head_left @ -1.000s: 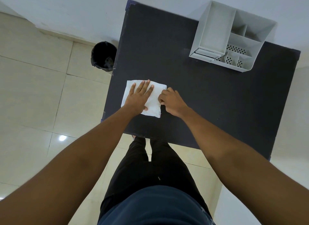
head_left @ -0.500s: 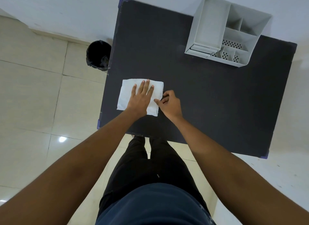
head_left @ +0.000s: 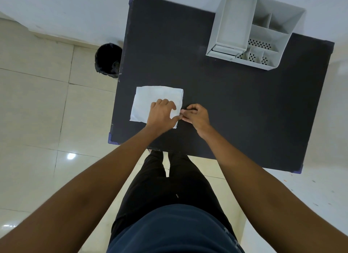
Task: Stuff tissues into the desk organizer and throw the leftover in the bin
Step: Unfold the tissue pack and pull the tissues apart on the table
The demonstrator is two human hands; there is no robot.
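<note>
A flat white stack of tissues (head_left: 150, 100) lies near the left front of the black table (head_left: 235, 106). My left hand (head_left: 162, 114) rests on the stack's near right part with its fingers curled, thumb at the right edge. My right hand (head_left: 195, 116) is beside that edge and pinches it between thumb and fingers. The grey desk organizer (head_left: 250, 29) stands at the table's far right, its several compartments holding nothing. A black bin (head_left: 107, 59) sits on the floor left of the table.
The table stands against a white wall. Beige floor tiles (head_left: 33, 106) spread to the left. My legs stand at the table's near edge.
My left hand slid back toward me and curled its fingers, uncovering the far part of the tissues. My right hand's fingers closed on the stack's right edge.
</note>
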